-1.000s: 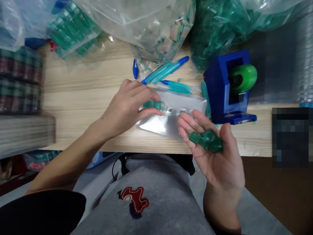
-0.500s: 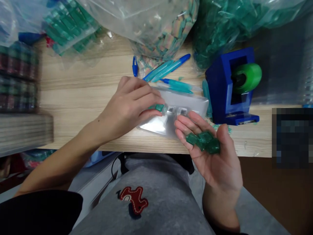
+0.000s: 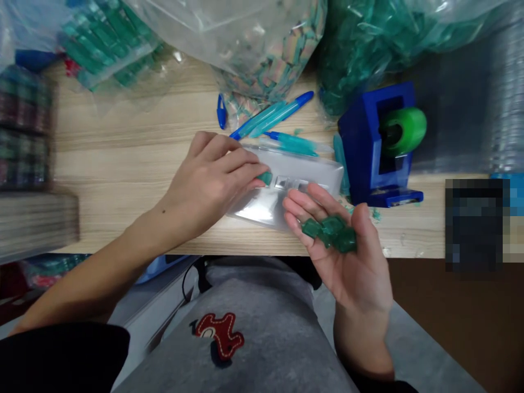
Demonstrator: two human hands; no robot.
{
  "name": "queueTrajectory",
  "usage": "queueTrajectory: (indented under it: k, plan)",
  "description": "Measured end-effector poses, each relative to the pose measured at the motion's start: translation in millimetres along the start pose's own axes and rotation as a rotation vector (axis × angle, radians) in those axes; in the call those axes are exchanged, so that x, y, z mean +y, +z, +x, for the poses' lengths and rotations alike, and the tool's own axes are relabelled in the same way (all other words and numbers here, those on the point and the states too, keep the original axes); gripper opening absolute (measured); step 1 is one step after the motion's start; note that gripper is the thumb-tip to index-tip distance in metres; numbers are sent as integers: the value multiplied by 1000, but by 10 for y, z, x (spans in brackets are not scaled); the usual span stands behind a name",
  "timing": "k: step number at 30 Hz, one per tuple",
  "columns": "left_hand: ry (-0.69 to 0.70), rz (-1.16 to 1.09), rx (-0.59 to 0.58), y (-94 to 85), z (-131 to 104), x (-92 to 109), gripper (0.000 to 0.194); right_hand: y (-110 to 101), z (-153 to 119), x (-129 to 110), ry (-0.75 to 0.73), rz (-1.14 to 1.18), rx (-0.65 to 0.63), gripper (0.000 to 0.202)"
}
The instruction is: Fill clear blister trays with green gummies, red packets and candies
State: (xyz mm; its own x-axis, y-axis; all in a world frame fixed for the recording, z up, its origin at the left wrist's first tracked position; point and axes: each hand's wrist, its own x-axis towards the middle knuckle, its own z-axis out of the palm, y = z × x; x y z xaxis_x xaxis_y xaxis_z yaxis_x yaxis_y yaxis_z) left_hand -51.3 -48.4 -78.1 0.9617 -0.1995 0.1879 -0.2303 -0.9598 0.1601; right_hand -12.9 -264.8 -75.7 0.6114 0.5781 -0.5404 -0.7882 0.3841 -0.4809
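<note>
My left hand (image 3: 213, 185) pinches a small green translucent piece (image 3: 265, 178) between thumb and fingers. It does so over a clear plastic blister tray (image 3: 315, 169) with a row of small square hollows. The fingers hide the tray's left part, and I cannot tell whether the piece sits in a hollow. Palm up, my right hand (image 3: 347, 267) lies just past the tray's near right side. Several green translucent pieces (image 3: 329, 232) rest on its fingers and palm, with the fingers loosely stretched out around them.
Blue pens (image 3: 282, 114) lie behind the tray. A blue tape dispenser (image 3: 360, 147) with green tape stands to the right. At the back are a bag of striped pieces (image 3: 282, 60) and a bag of green pieces (image 3: 360, 60). Stacked plastic boxes (image 3: 36, 218) stand at left.
The whole view has shifted slightly left. My left fingers have closed further over the green piece, so less of it shows. The right hand still holds its pieces.
</note>
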Motion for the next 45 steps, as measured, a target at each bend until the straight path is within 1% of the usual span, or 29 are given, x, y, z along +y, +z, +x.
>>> queueTrajectory:
  k: [2,3,6,8,9,11,12,14,16,18,19,21,22,24,26,29,31,34,38,40,43,45]
  plan:
    - [-9,-64,46,-57,7,77,20,18,2,12,-3,13,-4,38]
    - [-7,-126,48,-95,10,135,20,28,3,16,-2,16,-9,38]
    - [65,-327,12,-185,23,344,21,69,-3,19,19,-2,-13,41]
    - [125,-376,-22,-202,38,457,23,100,-15,18,25,-14,-7,42]
    - [135,-387,-39,-202,45,493,23,113,-23,17,23,-14,-6,42]
    - [112,-433,-85,-208,57,521,20,129,-39,17,16,-1,-12,41]
    - [87,-475,-102,-218,59,515,19,128,-47,17,12,6,-17,41]
    - [31,-553,-96,-250,54,474,18,107,-58,15,1,10,-24,40]
    - [-28,-528,-56,-264,39,401,19,62,-66,6,-23,13,-18,39]
    - [-66,-366,33,-224,23,304,21,8,-72,-15,-53,27,-4,40]
    - [-58,-265,73,-182,19,253,22,-18,-76,-31,-69,37,6,40]
    - [10,-102,123,-71,23,163,22,-59,-87,-72,-95,44,28,40]
    - [51,-59,123,-15,31,130,22,-74,-94,-95,-103,41,39,39]
    - [124,-46,93,66,58,94,23,-94,-107,-137,-110,33,56,39]
    - [164,-99,55,87,86,91,26,-107,-114,-165,-104,26,65,40]
    - [180,-216,-27,35,114,105,32,-127,-105,-174,-89,11,67,39]
    - [164,-256,-60,-7,123,109,31,-135,-89,-166,-82,5,66,38]
    - [167,-277,-69,-28,138,100,27,-135,-69,-157,-74,1,64,38]
    - [172,-316,-91,0,152,72,28,-128,-69,-161,-60,-3,61,38]
    - [170,-287,-107,23,153,55,28,-124,-71,-156,-60,12,53,37]
    - [213,-198,-130,57,173,45,25,-104,-61,-125,-70,37,49,38]
    - [231,-202,-117,55,207,70,21,-78,-48,-95,-70,35,47,40]
